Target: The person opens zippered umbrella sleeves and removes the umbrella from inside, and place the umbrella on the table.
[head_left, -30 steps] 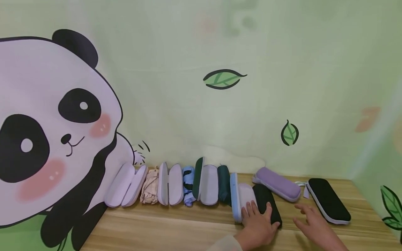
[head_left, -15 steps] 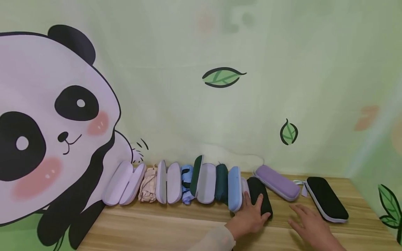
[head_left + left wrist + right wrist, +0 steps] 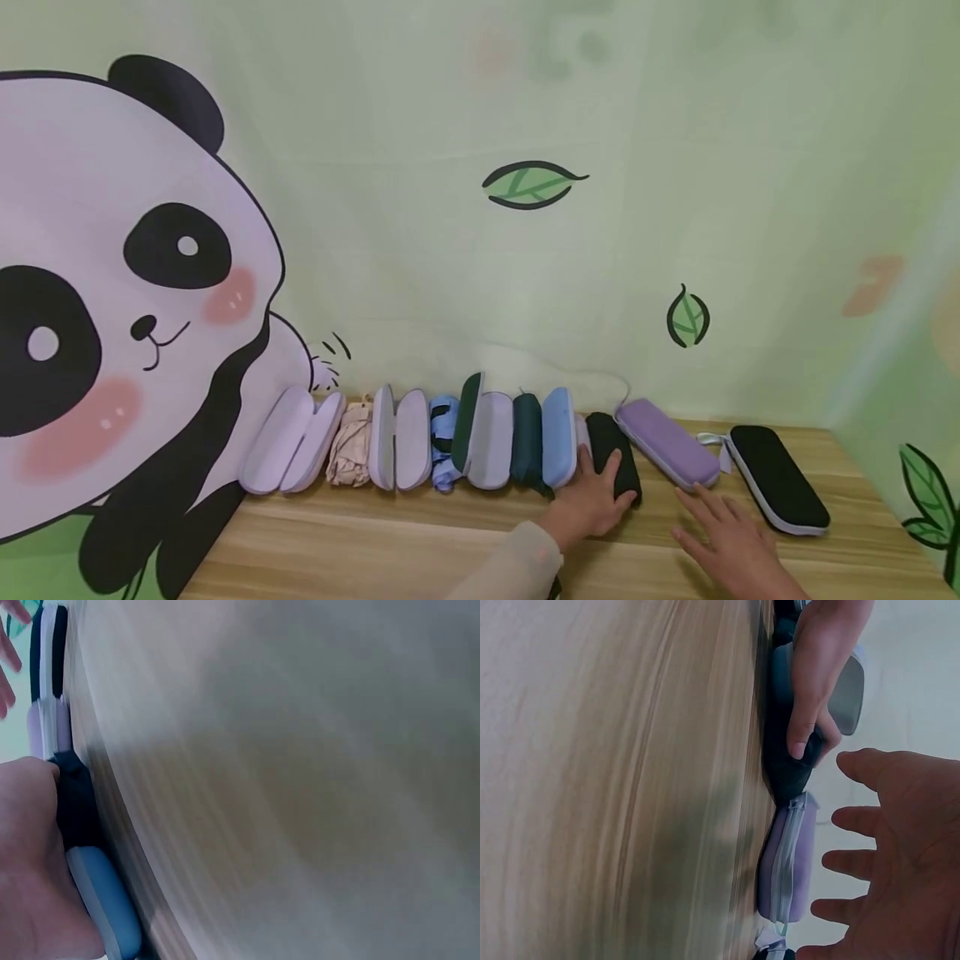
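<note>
The left hand (image 3: 592,500) lies with its fingers spread apart, touching the black fabric bundle (image 3: 609,433) and the pale lining of the light-blue clamshell case (image 3: 558,437) just left of it. Its thumb presses the bundle near the front end. A second ago, bundle and case sat farther right and nearer the person; now both have shifted back and left, so the light-blue case stands close against the dark green fabric bundle (image 3: 527,442). Its blue outer face shows more broadly, and its lining has narrowed to a sliver.

The right hand (image 3: 731,537) also has its fingers apart and grips nothing. Its fingertips are at the near end of the purple zippered case (image 3: 667,442); whether they touch it I cannot tell. That case lies at a slightly steeper slant than half a second earlier. To its right, the black case with a pale edge (image 3: 778,479) and a ribbon loop (image 3: 724,460) lies much as before.

Leftward from the dark green bundle, the row is unchanged: an open dark green case (image 3: 491,442), a blue strapped fabric bundle (image 3: 447,475), an open grey-lined case (image 3: 412,440), a beige fabric bundle (image 3: 350,446) and an open whitish case (image 3: 277,442). All rest along the back of the wood-grain tabletop (image 3: 375,550), before a green panda-print backdrop (image 3: 412,250).
</note>
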### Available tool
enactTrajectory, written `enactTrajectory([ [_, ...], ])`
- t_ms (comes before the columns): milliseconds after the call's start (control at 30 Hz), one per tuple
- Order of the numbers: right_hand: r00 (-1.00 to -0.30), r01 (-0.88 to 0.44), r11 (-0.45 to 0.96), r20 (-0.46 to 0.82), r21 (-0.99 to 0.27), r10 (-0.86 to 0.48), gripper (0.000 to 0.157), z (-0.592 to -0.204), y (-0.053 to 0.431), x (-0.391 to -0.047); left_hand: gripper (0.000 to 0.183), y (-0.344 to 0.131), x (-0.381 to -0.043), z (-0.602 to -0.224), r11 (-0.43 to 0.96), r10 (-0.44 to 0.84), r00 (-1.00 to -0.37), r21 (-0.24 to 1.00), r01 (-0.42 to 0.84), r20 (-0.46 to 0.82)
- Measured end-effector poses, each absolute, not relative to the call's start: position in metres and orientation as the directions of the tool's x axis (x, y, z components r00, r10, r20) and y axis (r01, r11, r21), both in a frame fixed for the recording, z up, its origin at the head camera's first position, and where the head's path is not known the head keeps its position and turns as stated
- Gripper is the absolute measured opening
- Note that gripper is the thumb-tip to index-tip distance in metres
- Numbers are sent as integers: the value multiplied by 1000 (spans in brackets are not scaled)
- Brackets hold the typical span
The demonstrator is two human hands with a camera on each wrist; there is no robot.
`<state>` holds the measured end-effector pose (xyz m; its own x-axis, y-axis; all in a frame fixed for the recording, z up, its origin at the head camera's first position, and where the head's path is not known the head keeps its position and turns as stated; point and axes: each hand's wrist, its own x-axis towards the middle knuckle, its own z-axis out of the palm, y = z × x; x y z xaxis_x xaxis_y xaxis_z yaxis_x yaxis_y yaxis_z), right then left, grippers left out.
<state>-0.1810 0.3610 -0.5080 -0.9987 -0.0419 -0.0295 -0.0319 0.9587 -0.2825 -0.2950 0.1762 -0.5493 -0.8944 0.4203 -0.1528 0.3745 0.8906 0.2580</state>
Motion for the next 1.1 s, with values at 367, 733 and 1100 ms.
enactTrajectory([
  [367, -997, -10, 952, -75, -305, -34, 70, -514, 352, -179, 71, 178, -300, -555, 881, 457, -881, 204, 428, -124],
  [733, -995, -31, 949, -82, -313, -60, 71, -516, 336, -180, 71, 171, -300, -551, 898, 438, -894, 84, 432, -92],
  [1100, -996, 1, 959, -84, -284, -23, 72, -511, 348, -175, 71, 190, -290, -536, 865, 501, -866, 27, 501, 17],
])
